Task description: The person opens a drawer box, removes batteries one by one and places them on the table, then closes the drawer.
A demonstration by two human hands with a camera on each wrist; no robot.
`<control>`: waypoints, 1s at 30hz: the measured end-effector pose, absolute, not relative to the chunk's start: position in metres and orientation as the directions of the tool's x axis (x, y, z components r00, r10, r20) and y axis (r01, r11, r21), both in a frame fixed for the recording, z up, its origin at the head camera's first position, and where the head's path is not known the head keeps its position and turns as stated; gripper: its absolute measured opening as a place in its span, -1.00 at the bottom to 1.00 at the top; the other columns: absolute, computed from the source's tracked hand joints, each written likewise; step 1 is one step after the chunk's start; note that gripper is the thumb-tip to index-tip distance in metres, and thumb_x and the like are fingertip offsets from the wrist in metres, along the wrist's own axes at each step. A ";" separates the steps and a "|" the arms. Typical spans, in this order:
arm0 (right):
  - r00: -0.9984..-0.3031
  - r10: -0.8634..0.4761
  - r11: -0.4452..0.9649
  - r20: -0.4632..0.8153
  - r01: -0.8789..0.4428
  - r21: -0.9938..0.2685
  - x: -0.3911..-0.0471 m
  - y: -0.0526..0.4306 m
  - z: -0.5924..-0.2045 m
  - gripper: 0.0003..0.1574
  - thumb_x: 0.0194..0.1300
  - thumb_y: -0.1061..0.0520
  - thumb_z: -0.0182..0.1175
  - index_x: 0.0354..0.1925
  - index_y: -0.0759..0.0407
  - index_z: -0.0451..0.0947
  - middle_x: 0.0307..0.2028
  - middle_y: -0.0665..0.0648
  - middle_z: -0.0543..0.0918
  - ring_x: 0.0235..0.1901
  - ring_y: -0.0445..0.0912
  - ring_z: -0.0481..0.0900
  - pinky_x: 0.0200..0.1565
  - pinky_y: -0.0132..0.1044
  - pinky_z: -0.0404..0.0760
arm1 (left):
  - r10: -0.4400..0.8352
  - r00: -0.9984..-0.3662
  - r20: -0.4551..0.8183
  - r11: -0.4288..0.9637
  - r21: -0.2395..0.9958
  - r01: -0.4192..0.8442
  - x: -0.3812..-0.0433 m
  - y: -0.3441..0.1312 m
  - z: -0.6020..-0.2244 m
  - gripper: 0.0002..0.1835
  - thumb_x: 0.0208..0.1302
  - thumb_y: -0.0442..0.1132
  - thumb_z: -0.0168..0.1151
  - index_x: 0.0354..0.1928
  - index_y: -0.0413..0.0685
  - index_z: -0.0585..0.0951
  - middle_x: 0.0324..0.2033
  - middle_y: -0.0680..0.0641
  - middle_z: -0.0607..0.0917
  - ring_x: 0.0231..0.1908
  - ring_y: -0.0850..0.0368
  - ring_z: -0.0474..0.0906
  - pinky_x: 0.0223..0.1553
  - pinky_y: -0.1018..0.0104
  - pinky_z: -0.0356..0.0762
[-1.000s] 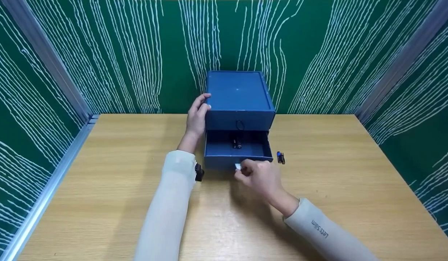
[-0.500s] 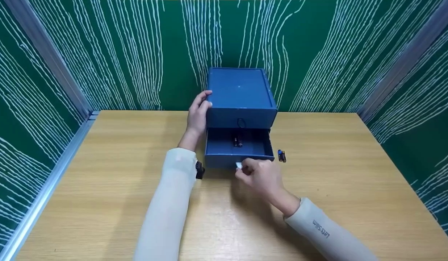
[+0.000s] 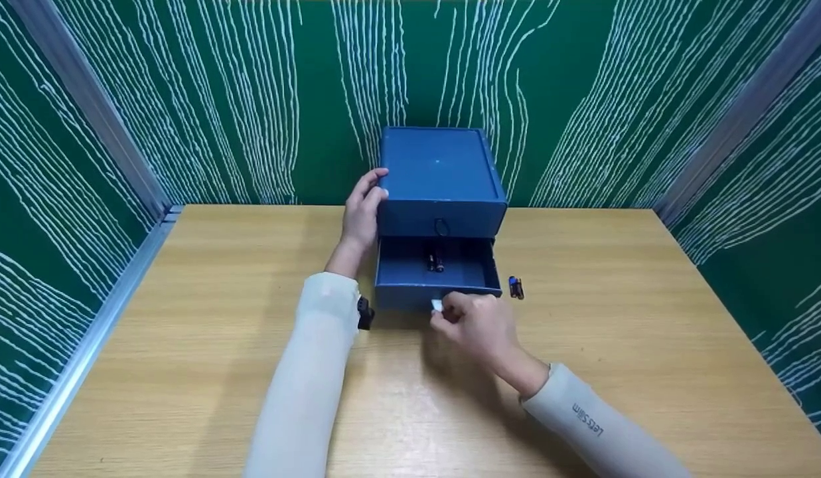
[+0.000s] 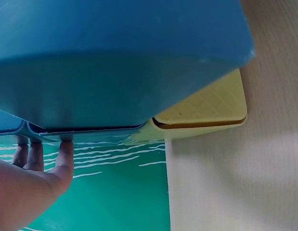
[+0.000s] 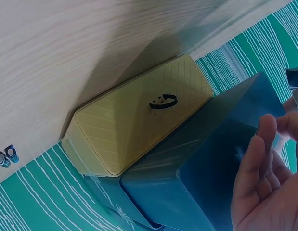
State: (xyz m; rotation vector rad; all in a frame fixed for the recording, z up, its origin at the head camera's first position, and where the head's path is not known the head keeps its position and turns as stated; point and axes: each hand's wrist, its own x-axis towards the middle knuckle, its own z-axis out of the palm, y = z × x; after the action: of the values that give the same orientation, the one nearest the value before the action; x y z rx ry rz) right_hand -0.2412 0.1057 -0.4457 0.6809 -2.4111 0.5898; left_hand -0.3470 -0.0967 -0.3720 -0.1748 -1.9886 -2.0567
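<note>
A blue drawer unit [image 3: 443, 162] stands at the back of the table with its middle drawer [image 3: 403, 295] pulled out. Two dark batteries [image 3: 435, 260] lie inside that drawer. My left hand [image 3: 362, 216] rests against the unit's left side, its fingers stretched along the upper edge; the left wrist view shows the fingertips [image 4: 66, 153] on the blue side wall. At the drawer's front, the curled thumb and fingers of my right hand [image 3: 480, 322] pinch the drawer pull, which is mostly hidden behind them. A small whitish tab [image 3: 437, 305] shows at these fingertips.
Two more batteries [image 3: 516, 287] lie on the wooden table [image 3: 616, 318], right of the unit. Below the pulled-out drawer is a closed yellow drawer [image 5: 134, 125] with a black loop handle [image 5: 164, 101]. Behind stands a green wall [image 3: 251, 99] with white lines.
</note>
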 end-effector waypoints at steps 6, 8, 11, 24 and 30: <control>-0.717 -0.333 0.772 0.612 -0.580 -0.259 -0.240 0.107 -0.447 -0.84 -0.09 -0.07 0.18 -0.67 -0.08 0.50 -0.71 -0.18 0.56 -0.74 -0.42 0.37 -0.73 -0.56 0.19 | -0.096 -0.957 0.275 -0.068 0.957 0.282 -0.340 -0.095 -0.366 -0.58 0.14 -0.27 -0.14 0.09 -0.08 0.39 0.19 -0.02 0.30 0.14 0.14 0.19 0.18 0.25 0.09; -0.714 -0.334 0.771 0.616 -0.583 -0.257 -0.240 0.106 -0.447 -0.83 -0.09 -0.07 0.17 -0.68 -0.09 0.48 -0.73 -0.19 0.55 -0.74 -0.42 0.35 -0.73 -0.55 0.18 | -0.091 -0.958 0.271 -0.095 0.956 0.279 -0.336 -0.094 -0.361 -0.56 0.13 -0.29 -0.14 0.10 -0.15 0.37 0.20 -0.05 0.28 0.15 0.12 0.17 0.19 0.26 0.08; -0.711 -0.333 0.770 0.619 -0.584 -0.257 -0.239 0.107 -0.448 -0.83 -0.10 -0.07 0.17 -0.69 -0.10 0.46 -0.74 -0.21 0.53 -0.75 -0.42 0.33 -0.74 -0.53 0.16 | -0.092 -0.958 0.271 -0.121 0.952 0.281 -0.339 -0.095 -0.364 -0.57 0.13 -0.30 -0.13 0.10 -0.15 0.37 0.20 -0.05 0.29 0.14 0.12 0.18 0.18 0.26 0.08; -0.717 -0.341 0.767 0.608 -0.586 -0.261 -0.235 0.107 -0.448 -0.84 -0.12 -0.07 0.19 -0.69 -0.10 0.49 -0.73 -0.20 0.55 -0.76 -0.42 0.35 -0.74 -0.55 0.20 | -0.044 -0.969 0.243 -0.146 0.958 0.247 -0.338 -0.098 -0.363 -0.58 0.17 -0.32 -0.16 0.12 -0.14 0.34 0.21 -0.03 0.25 0.15 0.10 0.15 0.19 0.18 0.06; -0.726 -0.336 0.764 0.600 -0.583 -0.278 -0.233 0.109 -0.448 -0.85 -0.12 -0.06 0.20 -0.69 -0.10 0.50 -0.73 -0.20 0.55 -0.76 -0.43 0.35 -0.73 -0.58 0.22 | -0.021 -0.978 0.209 -0.134 0.968 0.210 -0.332 -0.097 -0.358 -0.57 0.19 -0.28 -0.17 0.14 -0.08 0.32 0.23 0.01 0.21 0.18 0.11 0.11 0.21 0.14 0.04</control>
State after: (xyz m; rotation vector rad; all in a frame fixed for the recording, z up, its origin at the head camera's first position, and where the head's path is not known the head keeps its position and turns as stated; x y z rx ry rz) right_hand -0.2329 0.1087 -0.4478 0.6882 -2.4279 0.6219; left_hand -0.3319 -0.0974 -0.3578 -0.2169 -1.9579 -2.2456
